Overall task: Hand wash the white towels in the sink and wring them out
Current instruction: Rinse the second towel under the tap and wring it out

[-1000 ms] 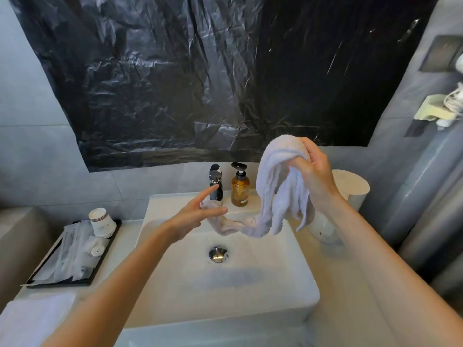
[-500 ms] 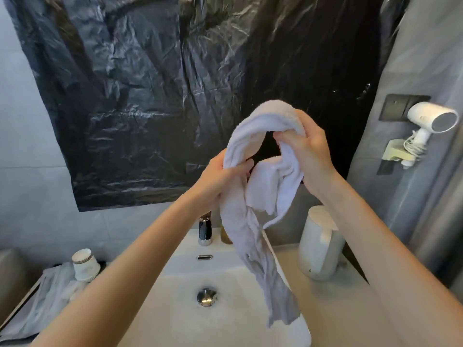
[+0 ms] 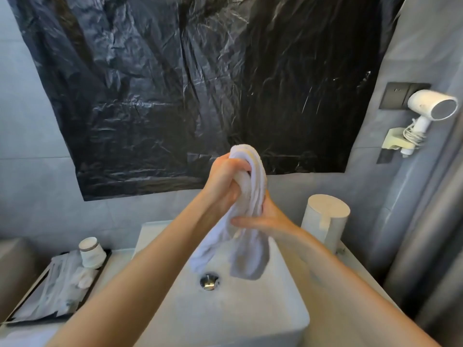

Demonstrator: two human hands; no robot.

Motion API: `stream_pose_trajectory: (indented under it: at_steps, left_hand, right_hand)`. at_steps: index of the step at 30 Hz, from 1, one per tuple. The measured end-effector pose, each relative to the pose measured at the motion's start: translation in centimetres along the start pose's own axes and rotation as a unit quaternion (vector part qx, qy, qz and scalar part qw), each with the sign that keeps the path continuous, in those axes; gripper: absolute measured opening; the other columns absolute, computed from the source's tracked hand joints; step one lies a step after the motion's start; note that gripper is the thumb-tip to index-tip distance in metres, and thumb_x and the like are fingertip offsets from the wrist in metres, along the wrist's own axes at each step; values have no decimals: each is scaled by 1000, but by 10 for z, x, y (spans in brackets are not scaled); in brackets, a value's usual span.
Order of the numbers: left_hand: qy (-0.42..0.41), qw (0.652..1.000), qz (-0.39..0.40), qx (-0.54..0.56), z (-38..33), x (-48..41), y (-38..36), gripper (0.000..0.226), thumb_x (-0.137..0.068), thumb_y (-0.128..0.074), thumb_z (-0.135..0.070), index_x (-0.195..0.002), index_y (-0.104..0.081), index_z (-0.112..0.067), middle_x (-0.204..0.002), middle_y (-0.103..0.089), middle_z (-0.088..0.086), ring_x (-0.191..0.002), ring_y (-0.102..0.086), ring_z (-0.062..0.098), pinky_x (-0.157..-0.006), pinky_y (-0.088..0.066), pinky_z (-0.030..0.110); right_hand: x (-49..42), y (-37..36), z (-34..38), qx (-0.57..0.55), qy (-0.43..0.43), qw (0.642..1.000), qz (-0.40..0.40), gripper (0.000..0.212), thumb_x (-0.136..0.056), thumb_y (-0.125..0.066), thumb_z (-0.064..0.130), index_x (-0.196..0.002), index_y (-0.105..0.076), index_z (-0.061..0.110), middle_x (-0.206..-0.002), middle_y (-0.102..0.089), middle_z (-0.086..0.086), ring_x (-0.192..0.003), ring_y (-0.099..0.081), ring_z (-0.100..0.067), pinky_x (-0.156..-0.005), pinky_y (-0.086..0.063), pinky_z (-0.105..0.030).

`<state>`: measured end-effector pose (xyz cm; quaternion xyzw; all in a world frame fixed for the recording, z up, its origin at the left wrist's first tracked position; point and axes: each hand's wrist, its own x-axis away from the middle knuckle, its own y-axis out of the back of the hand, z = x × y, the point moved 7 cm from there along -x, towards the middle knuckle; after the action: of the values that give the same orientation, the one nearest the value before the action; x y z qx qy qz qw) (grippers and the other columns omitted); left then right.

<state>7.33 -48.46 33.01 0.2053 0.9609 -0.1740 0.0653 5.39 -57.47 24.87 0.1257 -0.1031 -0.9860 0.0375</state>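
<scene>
Wringing step. We hold the towel (image 3: 253, 186) bunched into a rope directly above the sink (image 3: 288, 314), its two loose ends hanging over the drain (image 3: 210, 281). Our left hand (image 3: 223, 177) is clenched round the upper loop. Our right hand (image 3: 269, 219) wraps the bundle just below it, thumb laid across the front. We judge that the next move calls for twisting the two fists in opposite directions, kept above the sink so that the squeezed water falls into the basin.
</scene>
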Motion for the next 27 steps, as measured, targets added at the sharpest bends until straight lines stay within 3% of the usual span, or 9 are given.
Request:
stream_pose_trajectory:
  at_steps: [4,8,11,14,16,18,20,23,27]
  left_hand:
    - [40,999,-27,0,-1,4,-4,18,-83,-51,12,-76,-62,0,-63,-65,7,-72,-64,18,-66,-54,27]
    - [12,989,88,-118,-19,3,12,23,-88,-60,2,-111,-63,2,-103,-69,15,-99,-67,23,-85,-55,31]
    - [70,922,113,-364,4,4,43,79,-80,-78,-16,-145,-34,-15,-137,-52,3,-107,-62,13,-85,-52,25]
    - [-28,829,89,-551,27,11,66,113,-75,-83,-20,-152,-1,-29,-157,-14,1,-132,-45,24,-102,-45,31]
    - [-200,722,119,-652,48,25,58,112,-74,-83,-17,-151,-3,-36,-160,5,-3,-141,-32,30,-108,-42,36]
    - [-316,614,136,-710,78,37,52,107,-74,-81,-5,-150,-13,-35,-162,2,6,-147,-18,36,-107,-40,54]
    - [-363,582,114,-719,101,44,50,100,-77,-76,2,-150,-17,-35,-160,-9,13,-148,-11,38,-108,-33,63]
    - [-424,546,87,-718,116,51,47,84,-80,-78,-16,-145,-26,-32,-152,-23,14,-141,-25,39,-107,-37,59]
    - [-429,557,163,-693,124,44,53,60,-71,-84,-18,-118,-47,-18,-122,-60,12,-102,-61,32,-66,-56,36]
  right_hand:
    - [1,-4,-3,-26,-9,975,-220,37,-74,-82,18,-102,-59,25,-90,-65,13,-86,-63,-5,-65,-45,-7]
    - [-2,17,9,-28,11,977,-212,28,-77,-78,7,-98,-63,19,-86,-66,7,-79,-63,-5,-63,-48,-10]
    - [-3,34,12,13,-23,984,-178,26,-81,-74,7,-90,-57,24,-82,-60,9,-75,-58,-6,-55,-45,-6]
    - [0,38,-23,38,-177,978,-103,32,-79,-76,15,-102,-53,18,-83,-57,-2,-75,-58,-14,-62,-49,-22]
    - [8,26,-49,-29,-246,969,-20,34,-72,-75,10,-99,-55,10,-73,-57,-11,-61,-57,-20,-59,-49,-31]
    - [17,11,-70,-111,-291,948,66,33,-62,-72,8,-90,-54,6,-62,-51,-12,-50,-50,-20,-53,-45,-30]
    - [29,-6,-84,-156,-328,917,166,32,-62,-69,10,-90,-54,9,-59,-48,-9,-49,-47,-18,-51,-43,-28]
    - [49,-34,-88,-148,-346,866,330,22,-73,-64,10,-92,-53,13,-57,-45,-3,-48,-46,-13,-52,-42,-23]
    - [48,-54,-95,5,-321,860,396,8,-82,-61,11,-89,-58,13,-55,-49,-2,-48,-47,-11,-51,-44,-22]
